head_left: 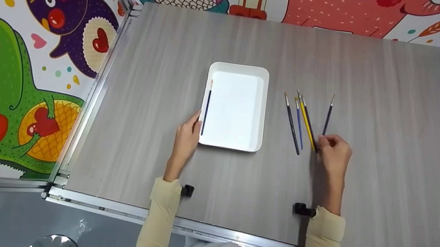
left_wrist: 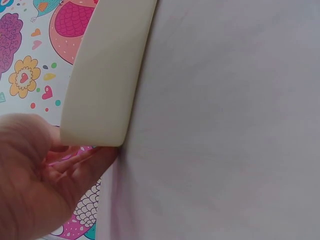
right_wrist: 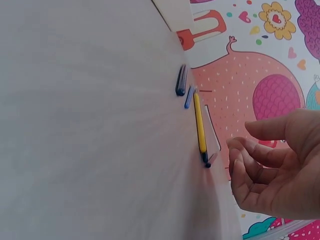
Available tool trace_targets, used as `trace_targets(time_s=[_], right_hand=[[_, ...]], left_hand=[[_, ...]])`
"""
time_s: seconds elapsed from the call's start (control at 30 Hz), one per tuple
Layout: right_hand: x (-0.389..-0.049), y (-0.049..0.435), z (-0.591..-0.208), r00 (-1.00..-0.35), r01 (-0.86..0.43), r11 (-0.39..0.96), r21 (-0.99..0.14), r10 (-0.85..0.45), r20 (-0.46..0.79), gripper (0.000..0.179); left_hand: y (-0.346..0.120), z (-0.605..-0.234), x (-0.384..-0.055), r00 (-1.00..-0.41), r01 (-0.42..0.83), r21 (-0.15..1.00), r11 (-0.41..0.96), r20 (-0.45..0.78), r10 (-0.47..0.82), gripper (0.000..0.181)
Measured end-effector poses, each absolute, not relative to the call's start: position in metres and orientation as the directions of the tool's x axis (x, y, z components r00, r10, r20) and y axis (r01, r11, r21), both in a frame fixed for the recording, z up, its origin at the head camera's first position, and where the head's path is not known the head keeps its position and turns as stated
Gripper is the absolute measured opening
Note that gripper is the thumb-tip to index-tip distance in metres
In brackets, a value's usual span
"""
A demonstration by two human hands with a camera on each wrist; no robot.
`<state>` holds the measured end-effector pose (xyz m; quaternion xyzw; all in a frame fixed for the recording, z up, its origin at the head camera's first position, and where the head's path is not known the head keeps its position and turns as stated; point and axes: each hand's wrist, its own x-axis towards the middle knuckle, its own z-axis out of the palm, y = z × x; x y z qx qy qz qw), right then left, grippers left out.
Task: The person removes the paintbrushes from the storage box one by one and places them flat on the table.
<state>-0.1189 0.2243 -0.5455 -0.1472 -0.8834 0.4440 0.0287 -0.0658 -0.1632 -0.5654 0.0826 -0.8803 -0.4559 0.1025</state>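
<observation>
My left hand (head_left: 186,138) holds the left side of a white tray (head_left: 232,142), near its front corner. In the left wrist view the thumb tip is hidden behind the tray wall (left_wrist: 102,75). One dark paintbrush (head_left: 206,110) lies inside along the left wall. To the right of the tray, my right hand (head_left: 334,152) is low over the table, fingers loosely bent and thumb apart from them. Beside its fingertips lie a dark paintbrush (head_left: 328,115) and a yellow paintbrush (head_left: 306,119). A blue paintbrush (head_left: 299,125) and a black paintbrush (head_left: 292,123) lie further left.
The wood-grain table (head_left: 158,92) has a metal frame edge (head_left: 232,235) at the front. Cartoon-printed panels (head_left: 57,77) stand at the left and back. Black clips (head_left: 187,191) show near both sleeves.
</observation>
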Motion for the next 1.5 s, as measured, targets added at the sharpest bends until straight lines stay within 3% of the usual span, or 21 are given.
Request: trace_targets(time_s=[0.33, 0.77, 1.5], right_hand=[[-0.119, 0.201, -0.541, -0.974, 0.191, 0.57, -0.799, 0.21, -0.084, 0.02], [-0.124, 0.163, -0.528, -0.999, 0.015, 0.598, -0.801, 0.047, 0.017, 0.017], [-0.124, 0.097, -0.517, -0.981, -0.176, 0.57, -0.802, -0.165, 0.098, 0.015]], left_hand=[[-0.164, -0.566, -0.066, -0.966, -0.045, 0.823, 0.566, 0.109, -0.236, 0.039], [-0.163, -0.566, -0.066, -0.963, -0.04, 0.817, 0.575, 0.122, -0.24, 0.038], [-0.164, -0.567, -0.066, -0.963, -0.017, 0.832, 0.554, 0.137, -0.234, 0.038]])
